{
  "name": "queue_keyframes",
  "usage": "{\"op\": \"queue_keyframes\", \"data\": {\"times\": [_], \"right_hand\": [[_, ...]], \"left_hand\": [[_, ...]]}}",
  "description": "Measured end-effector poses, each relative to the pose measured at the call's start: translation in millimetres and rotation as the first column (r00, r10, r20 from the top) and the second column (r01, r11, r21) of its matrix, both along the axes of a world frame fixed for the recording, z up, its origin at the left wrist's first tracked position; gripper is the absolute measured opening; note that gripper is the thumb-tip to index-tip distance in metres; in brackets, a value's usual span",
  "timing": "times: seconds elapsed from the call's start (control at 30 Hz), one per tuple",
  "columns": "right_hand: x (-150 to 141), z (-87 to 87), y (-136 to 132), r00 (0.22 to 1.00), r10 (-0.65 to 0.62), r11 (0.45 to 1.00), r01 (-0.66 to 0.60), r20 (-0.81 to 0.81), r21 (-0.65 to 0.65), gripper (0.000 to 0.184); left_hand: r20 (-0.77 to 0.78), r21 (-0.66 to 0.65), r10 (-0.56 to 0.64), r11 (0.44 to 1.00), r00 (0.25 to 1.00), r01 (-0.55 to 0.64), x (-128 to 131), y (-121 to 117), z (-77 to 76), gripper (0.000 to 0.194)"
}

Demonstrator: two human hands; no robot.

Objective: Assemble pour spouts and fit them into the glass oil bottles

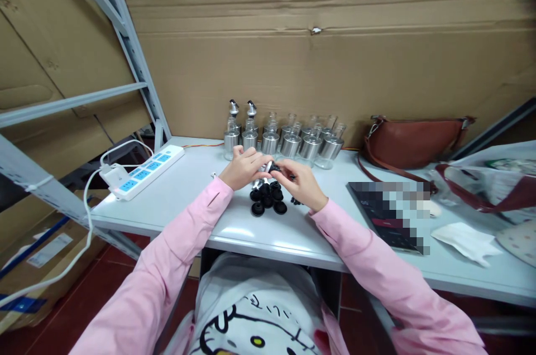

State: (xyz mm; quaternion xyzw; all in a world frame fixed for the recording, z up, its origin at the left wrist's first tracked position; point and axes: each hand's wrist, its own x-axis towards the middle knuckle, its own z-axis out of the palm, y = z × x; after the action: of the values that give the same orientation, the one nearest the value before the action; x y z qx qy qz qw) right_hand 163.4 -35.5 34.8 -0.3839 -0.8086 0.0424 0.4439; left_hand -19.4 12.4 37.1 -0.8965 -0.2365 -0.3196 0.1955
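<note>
Pourer part point(270, 167): silver with a dark end, small, partly covered by fingers point(258, 162), held above the desk point(176, 193) on the near side of the bottles point(270, 143).
Left hand point(242, 169): just in front of the bottles, toward their left half; fingers closed on the silver side of the pourer part.
Right hand point(305, 182): just in front of the bottles, toward their right half; thumb and fingers pinching the dark end.
Black caps point(267, 198): round, heaped close together on the desk, on the near side of the bottles.
Silver pieces point(256, 183): between the bottles and the black caps, mostly hidden; exact shape too small to tell.
Black bits point(295, 200): tiny, in front of the bottles, beneath the right hand.
Bottles: clear glass with silver bands, upright, in two rows.
Spouts point(234, 108): silver with black tops, on two bottles at the left end of the back row.
Power strip point(146, 172): white with blue sockets, left of the bottles, white cables attached.
Brown bag point(412, 143): right of the bottles, strap trailing on the desk.
Dark panel point(372, 212): flat, right of the bottles and nearer the front edge, partly pixelated.
Tissue point(467, 240): white, crumpled, well to the right of the bottles.
Cardboard point(293, 65): upright behind the bottles, creased, with a small tear.
</note>
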Motion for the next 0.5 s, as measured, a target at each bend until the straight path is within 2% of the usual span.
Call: {"op": "queue_keyframes", "data": {"times": [0.07,0.13,0.17,0.23,0.3,0.33,0.4,0.5], "right_hand": [[5.2,0.5,1.0,0.991,-0.006,0.986,-0.016,0.130,0.163,0.015],[13.6,0.8,1.8,0.973,-0.017,0.958,-0.050,0.229,0.284,0.013],[18.6,0.9,2.2,0.970,-0.023,0.944,-0.058,0.241,0.325,0.011],[28.4,1.1,3.2,0.987,-0.042,0.926,-0.021,0.157,0.378,0.011],[35.4,1.5,4.7,0.996,-0.093,0.928,0.088,-0.002,0.362,0.009],[37.2,1.8,5.4,0.991,-0.124,0.934,0.134,-0.051,0.332,0.009],[37.5,2.4,6.7,0.984,-0.161,0.946,0.177,-0.080,0.271,0.012],[33.9,1.9,7.0,0.986,-0.162,0.960,0.168,-0.045,0.225,0.016]], "left_hand": [[-0.008,-0.088,-0.016,0.996,1.000,0.015,-0.9,1.9,-0.4,0.064],[0.028,-0.196,0.016,0.981,0.999,-0.011,-7.5,7.9,-0.4,0.059],[0.064,-0.258,0.062,0.965,0.996,-0.044,-13.2,12.2,0.0,0.056],[0.211,-0.380,0.239,0.913,0.948,-0.145,-27.3,21.7,0.5,0.047],[0.313,-0.467,0.368,0.863,0.876,-0.195,-38.5,29.2,-1.2,0.037],[0.322,-0.501,0.382,0.845,0.866,-0.186,-40.9,31.6,-3.6,0.033],[0.274,-0.548,0.362,0.820,0.891,-0.164,-38.5,33.8,-11.6,0.033],[0.195,-0.604,0.354,0.778,0.915,-0.172,-24.6,34.0,-27.1,0.033]]}}
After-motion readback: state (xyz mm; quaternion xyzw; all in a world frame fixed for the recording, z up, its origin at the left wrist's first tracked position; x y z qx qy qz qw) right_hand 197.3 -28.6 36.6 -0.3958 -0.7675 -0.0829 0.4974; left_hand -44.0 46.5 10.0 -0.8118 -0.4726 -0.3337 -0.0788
